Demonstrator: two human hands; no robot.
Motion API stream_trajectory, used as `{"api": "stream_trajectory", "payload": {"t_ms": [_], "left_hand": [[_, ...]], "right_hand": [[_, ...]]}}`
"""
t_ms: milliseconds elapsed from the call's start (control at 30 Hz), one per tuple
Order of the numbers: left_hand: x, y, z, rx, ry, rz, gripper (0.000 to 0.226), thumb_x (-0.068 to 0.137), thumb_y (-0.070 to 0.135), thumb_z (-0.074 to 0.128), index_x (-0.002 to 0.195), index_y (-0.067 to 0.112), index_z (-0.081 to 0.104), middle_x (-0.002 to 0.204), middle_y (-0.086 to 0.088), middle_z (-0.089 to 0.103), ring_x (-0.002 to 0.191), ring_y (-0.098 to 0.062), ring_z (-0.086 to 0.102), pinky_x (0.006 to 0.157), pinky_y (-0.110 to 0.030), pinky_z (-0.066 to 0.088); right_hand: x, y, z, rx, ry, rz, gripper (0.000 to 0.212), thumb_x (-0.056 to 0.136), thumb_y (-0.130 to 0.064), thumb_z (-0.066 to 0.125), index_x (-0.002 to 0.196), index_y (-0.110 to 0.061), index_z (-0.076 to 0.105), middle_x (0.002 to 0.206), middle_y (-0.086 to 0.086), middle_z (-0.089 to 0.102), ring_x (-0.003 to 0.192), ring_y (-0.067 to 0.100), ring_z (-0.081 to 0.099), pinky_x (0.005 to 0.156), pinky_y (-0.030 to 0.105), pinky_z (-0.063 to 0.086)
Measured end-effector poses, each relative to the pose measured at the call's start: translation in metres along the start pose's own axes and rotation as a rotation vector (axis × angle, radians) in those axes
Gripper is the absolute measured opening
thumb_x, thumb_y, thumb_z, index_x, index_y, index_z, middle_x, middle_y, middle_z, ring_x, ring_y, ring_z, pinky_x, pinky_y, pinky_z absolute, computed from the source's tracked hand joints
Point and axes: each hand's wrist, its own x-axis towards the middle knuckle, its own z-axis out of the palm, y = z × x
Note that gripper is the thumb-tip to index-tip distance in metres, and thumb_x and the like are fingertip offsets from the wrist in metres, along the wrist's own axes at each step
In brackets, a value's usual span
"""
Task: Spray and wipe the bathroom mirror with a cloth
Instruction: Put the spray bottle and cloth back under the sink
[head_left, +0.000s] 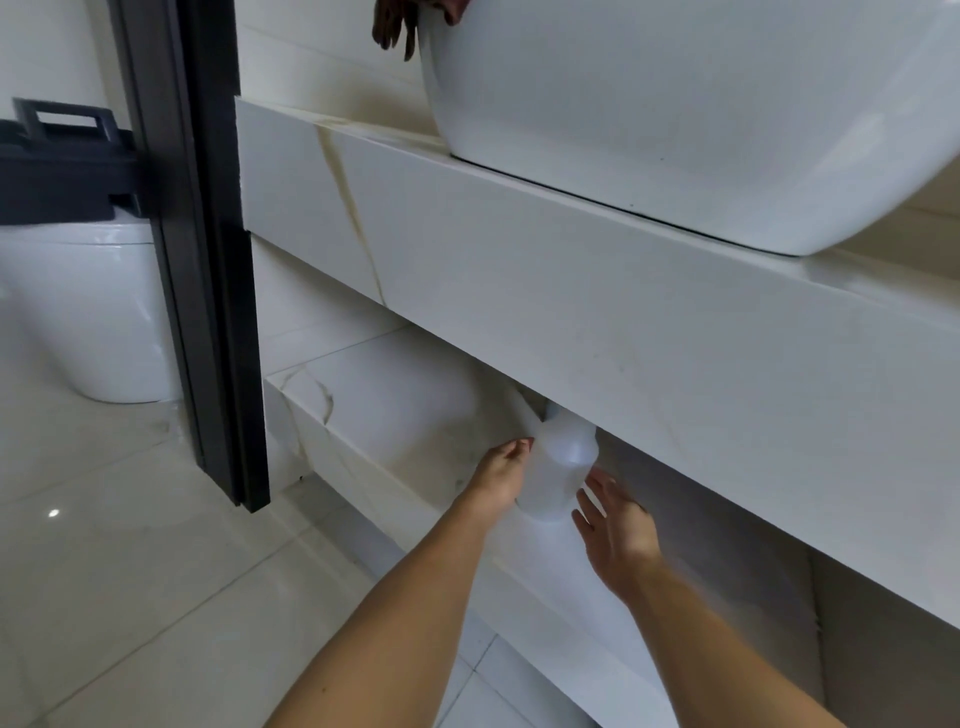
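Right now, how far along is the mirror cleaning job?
Nothing looks done yet: no mirror is in view. In hand: the left hand grips the translucent spray bottle at the lower shelf under the counter, and the right hand is open beside it. Left: fetching a cloth, spraying and wiping. Something dark hangs over the basin; I can't identify it.

basin (675, 119) on marble counter (519, 270) | toilet (88, 312) left, behind dark door frame (208, 260) | tiled floor (130, 571)

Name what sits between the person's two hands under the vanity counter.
In the head view, a translucent white spray bottle sits between the left hand and the right hand, on the lower shelf.
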Motion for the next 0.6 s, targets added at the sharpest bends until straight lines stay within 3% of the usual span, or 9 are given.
{"api": "stream_trajectory", "payload": {"t_ms": [200,400,533,600], "left_hand": [[-0.005,0.0,-0.002,-0.008,-0.029,-0.015,0.053,0.095,0.05,0.038,0.138,0.028,0.057,0.144,0.003,0.057,0.133,-0.018,0.052,0.116,-0.042,0.038],[-0.032,0.02,-0.006,0.11,-0.055,-0.046,0.054,0.104,0.053,0.026,0.154,0.032,0.033,0.161,0.009,0.03,0.149,-0.02,0.027,0.123,-0.037,0.018],[-0.019,0.005,-0.013,0.027,-0.068,-0.046,0.084,0.076,0.081,0.035,0.149,0.04,0.036,0.16,0.016,0.031,0.148,-0.012,0.029,0.123,-0.043,0.021],[-0.025,0.011,-0.021,-0.023,-0.043,-0.04,0.078,0.083,0.074,0.039,0.151,0.036,0.035,0.16,0.016,0.03,0.148,-0.012,0.029,0.123,-0.043,0.023]], "right_hand": [[-0.01,-0.004,0.01,0.02,0.019,0.023,0.04,0.107,-0.016,0.035,0.146,-0.008,0.044,0.151,0.006,0.045,0.145,0.026,0.036,0.122,0.043,0.025],[-0.007,-0.008,0.015,0.023,0.046,0.047,0.042,0.107,-0.016,0.035,0.148,-0.007,0.04,0.155,0.005,0.041,0.146,0.024,0.034,0.122,0.042,0.025],[-0.009,-0.007,0.018,0.018,0.114,0.046,0.042,0.107,-0.012,0.034,0.148,-0.008,0.04,0.155,0.003,0.04,0.147,0.021,0.033,0.122,0.039,0.025],[-0.01,-0.005,0.027,0.059,0.157,0.03,0.042,0.106,-0.011,0.033,0.147,-0.009,0.041,0.155,0.002,0.04,0.145,0.019,0.035,0.122,0.036,0.024]]}}
